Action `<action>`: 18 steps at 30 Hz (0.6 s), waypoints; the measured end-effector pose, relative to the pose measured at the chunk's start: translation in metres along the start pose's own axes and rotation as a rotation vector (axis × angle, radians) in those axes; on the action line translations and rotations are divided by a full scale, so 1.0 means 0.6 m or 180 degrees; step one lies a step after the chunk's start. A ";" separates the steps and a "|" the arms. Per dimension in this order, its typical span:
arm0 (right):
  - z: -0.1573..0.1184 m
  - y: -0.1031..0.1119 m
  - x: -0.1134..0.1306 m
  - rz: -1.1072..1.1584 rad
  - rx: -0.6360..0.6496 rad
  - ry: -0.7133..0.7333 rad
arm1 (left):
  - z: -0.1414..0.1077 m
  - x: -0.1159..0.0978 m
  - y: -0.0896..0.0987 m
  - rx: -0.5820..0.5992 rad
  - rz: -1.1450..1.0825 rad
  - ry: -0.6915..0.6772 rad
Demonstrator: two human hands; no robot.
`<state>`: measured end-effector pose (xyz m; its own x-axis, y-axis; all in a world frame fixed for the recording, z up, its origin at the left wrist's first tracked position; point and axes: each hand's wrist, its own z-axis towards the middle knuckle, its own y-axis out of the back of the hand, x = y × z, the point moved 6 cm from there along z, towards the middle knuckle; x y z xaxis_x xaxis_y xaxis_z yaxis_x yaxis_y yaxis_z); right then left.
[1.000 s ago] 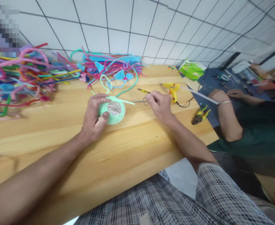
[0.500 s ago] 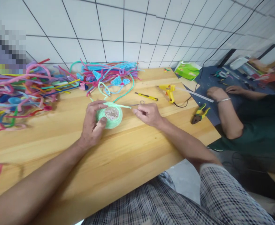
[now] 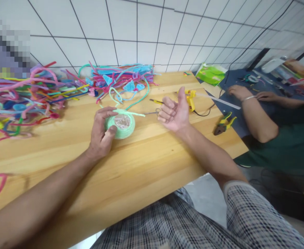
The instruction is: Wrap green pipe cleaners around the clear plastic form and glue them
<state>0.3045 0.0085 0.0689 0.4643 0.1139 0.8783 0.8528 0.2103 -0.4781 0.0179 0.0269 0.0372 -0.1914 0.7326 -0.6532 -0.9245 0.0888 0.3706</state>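
My left hand [image 3: 100, 133] is closed on the edge of a round coil of mint-green pipe cleaner [image 3: 127, 133], thumb on the near side and fingers over the far side. The coil's middle [image 3: 122, 121] looks whitish and brown. A loose pipe cleaner end [image 3: 138, 114] sticks out to the right across its top. My right hand [image 3: 174, 112] is raised above the table, palm towards me, thumb stretched up and fingers loosely curled, with nothing in it. Just left of it lie small metal scissors [image 3: 152, 112], partly hidden. Behind it are a yellow craft knife [image 3: 156, 101] and a yellow glue gun [image 3: 190, 100], both partly covered.
Heaps of coloured pipe cleaners [image 3: 25, 93] cover the table's left and back. Yellow-handled pliers [image 3: 223, 126] lie near the right edge. A green packet [image 3: 211, 74] stands at the back right. Another person's forearm [image 3: 259, 119] rests on the blue table beside mine.
My right hand has lifted away from beside the coil's loose end, turned palm towards me and loosened, thumb now up. My left hand still holds the coil, which tilts slightly.
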 end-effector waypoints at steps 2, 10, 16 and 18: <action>0.003 0.006 -0.001 0.0257 0.0093 -0.0093 | 0.000 0.002 -0.001 -0.0008 -0.0038 -0.0024; -0.001 -0.013 -0.033 -0.0111 0.0525 -0.0349 | 0.003 -0.017 -0.011 0.0012 0.0045 -0.0287; -0.016 -0.038 -0.043 -0.0369 0.0729 -0.0397 | 0.005 -0.019 -0.013 0.0083 0.0203 -0.0243; -0.019 -0.050 -0.044 -0.0281 0.0921 -0.0408 | 0.006 -0.019 -0.015 0.0161 0.0285 -0.0211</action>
<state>0.2695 -0.0121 0.0602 0.3419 0.2005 0.9181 0.7766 0.4898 -0.3962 0.0293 0.0200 0.0439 -0.2487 0.7820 -0.5715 -0.8866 0.0538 0.4595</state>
